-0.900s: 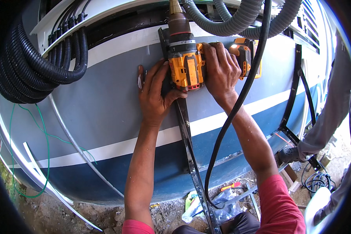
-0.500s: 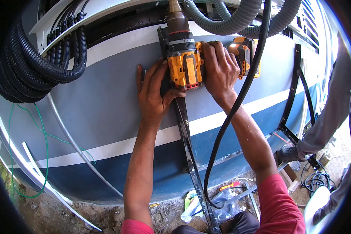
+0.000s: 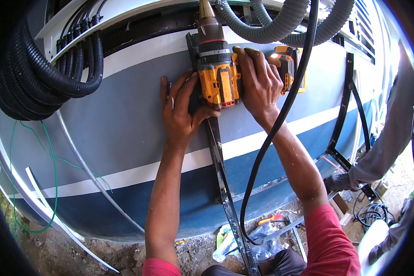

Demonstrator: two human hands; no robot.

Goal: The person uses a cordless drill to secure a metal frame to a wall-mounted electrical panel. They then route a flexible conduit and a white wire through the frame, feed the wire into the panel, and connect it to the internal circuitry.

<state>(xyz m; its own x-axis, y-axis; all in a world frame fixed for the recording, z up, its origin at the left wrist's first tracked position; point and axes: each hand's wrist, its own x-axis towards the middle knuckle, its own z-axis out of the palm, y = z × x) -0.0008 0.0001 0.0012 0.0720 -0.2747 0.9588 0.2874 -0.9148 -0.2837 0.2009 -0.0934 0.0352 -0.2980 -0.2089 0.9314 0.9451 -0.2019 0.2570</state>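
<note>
A yellow and black cordless drill (image 3: 220, 85) lies sideways over a vertical black metal bar (image 3: 216, 142) on the wall, its tapered step bit (image 3: 204, 10) pointing up. My right hand (image 3: 261, 87) is closed round the drill's handle, with the lit battery end (image 3: 290, 69) just beyond it. My left hand (image 3: 181, 110) grips at the drill's lower left, thumb against its rear end and fingers curled beside the bar; exactly where the fingertips touch is partly hidden. A black cable (image 3: 271, 142) hangs over my right forearm.
Coiled black conduit (image 3: 34, 78) hangs at upper left, grey hoses (image 3: 280, 25) above. Green wire (image 3: 50, 152) and pipes hang leftward. Another person's grey-clad leg (image 3: 379, 147) stands right, beside black brackets (image 3: 342, 110). Plastic bags (image 3: 225, 244) and coiled cable (image 3: 372, 214) lie below.
My right fingers have edged slightly upward along the drill. The drill, my left hand and the surroundings are almost unchanged.
</note>
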